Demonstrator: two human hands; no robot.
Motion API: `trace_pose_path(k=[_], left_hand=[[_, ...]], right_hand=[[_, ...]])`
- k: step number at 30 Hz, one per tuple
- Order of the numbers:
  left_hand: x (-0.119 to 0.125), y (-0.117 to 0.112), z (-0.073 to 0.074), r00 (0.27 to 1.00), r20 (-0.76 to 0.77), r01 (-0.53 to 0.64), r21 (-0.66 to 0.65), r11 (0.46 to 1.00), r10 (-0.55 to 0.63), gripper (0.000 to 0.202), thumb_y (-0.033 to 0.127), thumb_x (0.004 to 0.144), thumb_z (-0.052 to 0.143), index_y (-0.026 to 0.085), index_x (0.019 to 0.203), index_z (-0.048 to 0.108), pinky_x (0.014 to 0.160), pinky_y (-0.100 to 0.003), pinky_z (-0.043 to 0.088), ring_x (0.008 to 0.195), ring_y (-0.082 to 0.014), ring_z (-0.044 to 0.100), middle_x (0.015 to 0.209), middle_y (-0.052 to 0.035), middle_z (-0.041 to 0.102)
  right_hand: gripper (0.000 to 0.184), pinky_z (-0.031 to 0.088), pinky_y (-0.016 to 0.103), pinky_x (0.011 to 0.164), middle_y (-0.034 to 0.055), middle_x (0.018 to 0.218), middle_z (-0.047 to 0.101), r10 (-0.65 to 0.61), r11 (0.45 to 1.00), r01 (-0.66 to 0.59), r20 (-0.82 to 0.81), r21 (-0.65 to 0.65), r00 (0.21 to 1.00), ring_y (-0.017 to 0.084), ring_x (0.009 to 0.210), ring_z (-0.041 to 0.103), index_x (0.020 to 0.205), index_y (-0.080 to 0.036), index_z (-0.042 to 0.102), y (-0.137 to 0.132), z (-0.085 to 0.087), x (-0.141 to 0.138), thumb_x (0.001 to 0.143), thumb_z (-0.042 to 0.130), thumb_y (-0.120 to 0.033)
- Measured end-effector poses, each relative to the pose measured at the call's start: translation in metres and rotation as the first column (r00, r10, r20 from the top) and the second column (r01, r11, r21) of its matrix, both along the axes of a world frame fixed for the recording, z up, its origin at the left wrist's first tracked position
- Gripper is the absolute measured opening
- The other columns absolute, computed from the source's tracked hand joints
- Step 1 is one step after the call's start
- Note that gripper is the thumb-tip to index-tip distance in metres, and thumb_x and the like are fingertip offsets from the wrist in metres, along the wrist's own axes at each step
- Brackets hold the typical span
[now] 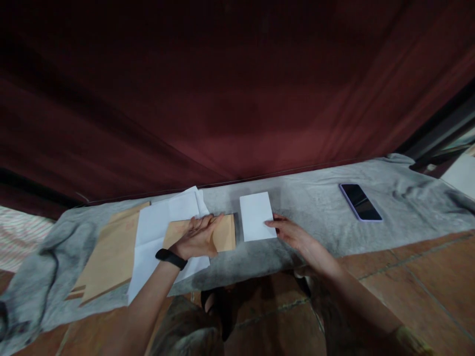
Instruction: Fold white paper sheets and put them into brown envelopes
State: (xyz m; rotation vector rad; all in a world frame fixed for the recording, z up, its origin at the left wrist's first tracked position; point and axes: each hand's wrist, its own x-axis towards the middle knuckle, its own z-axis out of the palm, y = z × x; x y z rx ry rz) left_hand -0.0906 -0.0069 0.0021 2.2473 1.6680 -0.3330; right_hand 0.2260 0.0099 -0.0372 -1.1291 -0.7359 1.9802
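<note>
My left hand [200, 239], with a black band at the wrist, lies with its fingers stretched out on a small tan paper envelope [226, 233]. The envelope rests partly over white sheets of paper [152, 242] that show crease lines. In my right hand [287, 231], a small white folded paper [256, 215] is pinched by its right edge, thumb on top and the fingers partly hidden. This paper is just to the right of the envelope, with a narrow gap between them. Whether it touches the cloth below I cannot tell.
Large tan envelopes [111, 252] lie at the left, beside the white sheets. A phone with a purple edge [359, 201] lies on the right of the grey cloth [304, 198]. Behind stands a dark red curtain [252, 109]. Brown floor tiles [438, 277] show in front.
</note>
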Motion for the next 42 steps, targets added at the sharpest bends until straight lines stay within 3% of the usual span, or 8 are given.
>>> trace_pose_path(k=[7, 11, 17, 27, 33, 39, 42], left_hand=[[0.021, -0.023, -0.007, 0.988, 0.07, -0.139, 0.013, 0.99, 0.138, 0.113, 0.047, 0.064, 0.068, 0.026, 0.16, 0.012, 0.123, -0.06, -0.001, 0.147, -0.0334, 0.032, 0.154, -0.0147, 0.038], [0.032, -0.026, -0.013, 0.973, 0.111, -0.203, 0.013, 0.979, 0.2, 0.111, 0.049, 0.063, 0.068, 0.023, 0.159, 0.019, 0.123, -0.06, 0.0, 0.147, -0.0378, 0.031, 0.156, -0.0164, 0.035], [0.037, -0.027, -0.013, 0.976, 0.136, -0.181, 0.051, 0.982, 0.173, 0.104, 0.046, 0.064, 0.066, 0.022, 0.156, 0.024, 0.123, -0.058, 0.009, 0.144, -0.0397, 0.033, 0.151, -0.0145, 0.041], [0.042, -0.03, -0.009, 0.973, 0.101, -0.213, 0.029, 0.977, 0.209, 0.105, 0.046, 0.066, 0.064, 0.025, 0.158, 0.018, 0.123, -0.055, 0.007, 0.146, -0.0343, 0.031, 0.155, -0.0143, 0.036], [0.041, -0.031, -0.014, 0.975, 0.107, -0.204, 0.065, 0.977, 0.197, 0.109, 0.05, 0.067, 0.066, 0.025, 0.159, 0.015, 0.121, -0.057, 0.008, 0.147, -0.0372, 0.029, 0.159, -0.016, 0.031], [0.05, -0.034, -0.008, 0.971, 0.078, -0.233, 0.07, 0.97, 0.228, 0.103, 0.046, 0.069, 0.065, 0.022, 0.158, 0.019, 0.118, -0.059, 0.013, 0.145, -0.0392, 0.032, 0.157, -0.0184, 0.033], [0.051, -0.035, -0.007, 0.972, 0.079, -0.23, 0.091, 0.969, 0.223, 0.1, 0.044, 0.07, 0.065, 0.022, 0.157, 0.021, 0.119, -0.06, 0.011, 0.145, -0.0392, 0.031, 0.156, -0.0185, 0.035]], right_hand=[[0.027, 0.058, 0.035, 0.079, 0.006, 0.102, 0.075, 0.001, 0.996, -0.011, 0.106, 0.094, 0.994, 0.027, 0.098, 0.07, 0.095, -0.027, 0.07, 0.004, -0.004, 0.0, 0.069, 0.076, -0.024], [0.033, 0.058, 0.031, 0.073, 0.0066, 0.106, 0.075, -0.019, 0.995, 0.012, 0.067, 0.099, 0.998, 0.024, 0.092, 0.071, 0.099, -0.025, 0.071, 0.007, -0.01, 0.0, 0.067, 0.079, -0.024], [0.03, 0.057, 0.027, 0.059, 0.005, 0.091, 0.075, -0.072, 0.989, 0.056, 0.111, 0.138, 0.991, 0.019, 0.073, 0.068, 0.093, -0.02, 0.071, 0.003, -0.014, -0.007, 0.065, 0.081, -0.025], [0.01, 0.053, 0.027, 0.047, -0.0024, 0.058, 0.064, -0.033, 0.97, -0.065, 0.387, 0.236, 0.922, 0.016, 0.049, 0.06, 0.079, -0.022, 0.06, -0.003, -0.018, -0.021, 0.072, 0.068, -0.022], [0.009, 0.045, 0.024, 0.042, -0.0038, 0.057, 0.062, -0.099, 0.936, -0.077, 0.468, 0.342, 0.878, 0.014, 0.043, 0.058, 0.079, -0.023, 0.059, -0.005, -0.015, -0.022, 0.075, 0.066, -0.02], [0.008, 0.041, 0.025, 0.041, -0.0027, 0.059, 0.064, -0.146, 0.914, -0.131, 0.613, 0.383, 0.777, 0.014, 0.04, 0.057, 0.08, -0.023, 0.058, -0.009, -0.004, -0.022, 0.076, 0.063, -0.019], [0.008, 0.041, 0.026, 0.041, -0.0025, 0.06, 0.064, -0.134, 0.912, -0.155, 0.632, 0.38, 0.763, 0.014, 0.04, 0.057, 0.084, -0.023, 0.058, -0.01, -0.002, -0.023, 0.078, 0.061, -0.021]])
